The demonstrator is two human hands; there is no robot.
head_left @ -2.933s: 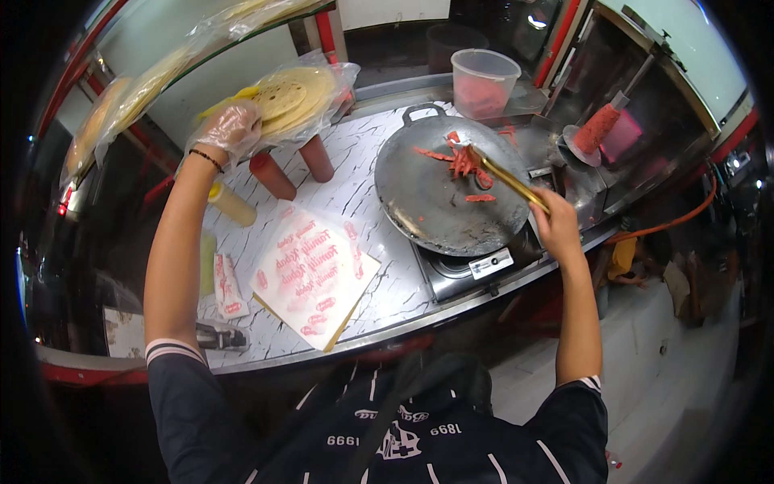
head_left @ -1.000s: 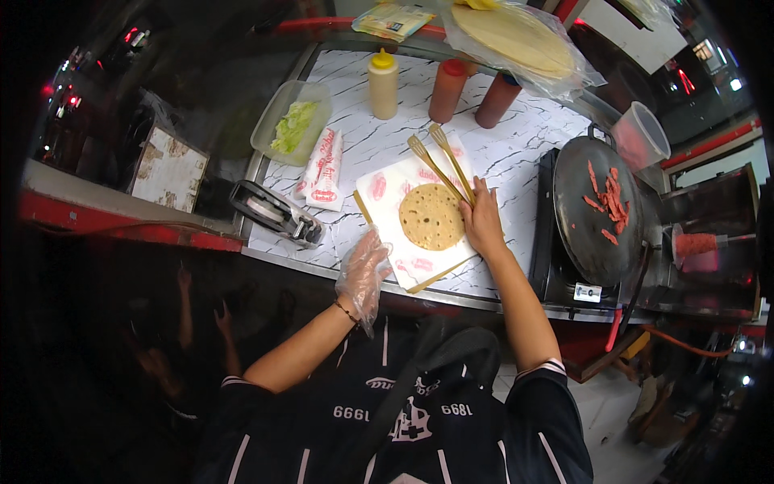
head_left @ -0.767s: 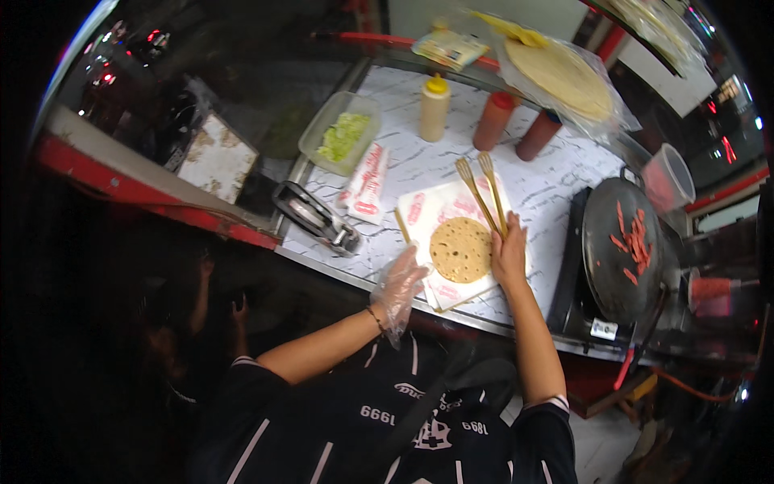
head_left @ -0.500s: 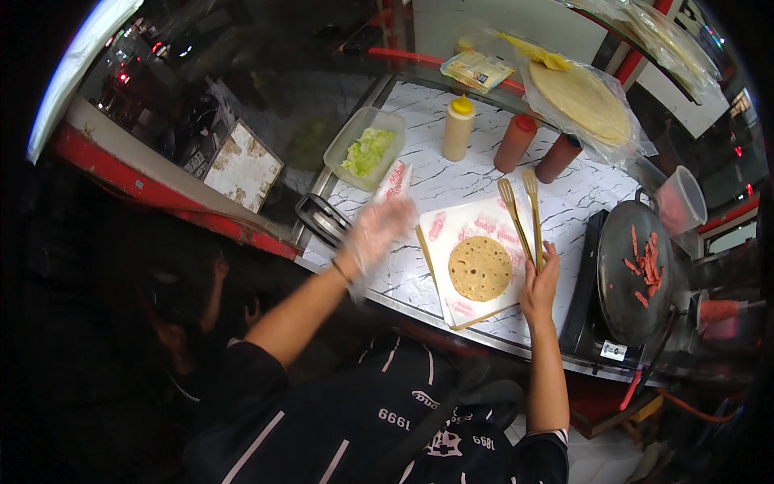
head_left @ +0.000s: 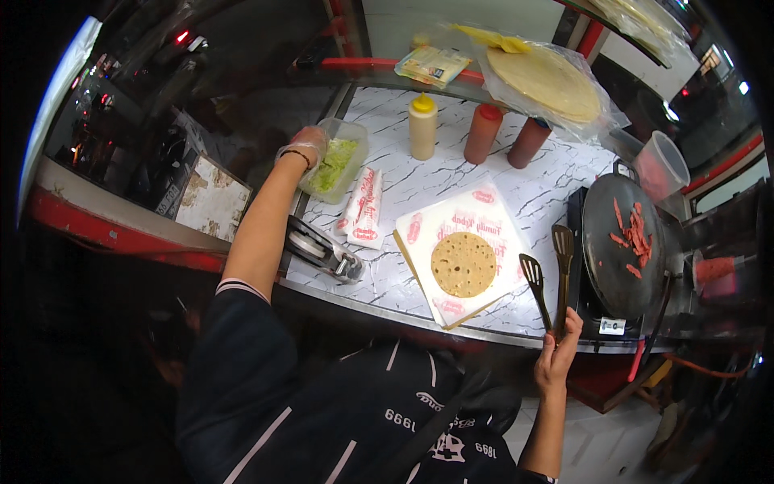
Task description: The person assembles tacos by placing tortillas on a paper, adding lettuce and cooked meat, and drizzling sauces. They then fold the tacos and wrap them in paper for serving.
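Observation:
My left hand, in a clear plastic glove, is at the far-left side of a clear plastic container of shredded lettuce. Its fingers are blurred and partly hidden there. My right hand grips the near end of a pair of slotted metal tongs, whose two heads are spread apart over the counter. Between the hands, a round browned flatbread lies on a stack of white printed paper sheets. Paper-wrapped rolls rest just below the lettuce container.
A tape dispenser sits at the front left edge. Behind stand a cream squeeze bottle and two red-brown ones. Bagged flatbreads lie beyond. At right, meat strips sit on a black griddle pan over a stove.
My left hand has moved left and away to the lettuce container, leaving the wrapped rolls on the counter. My right hand has drawn the tongs right and nearer, off the paper.

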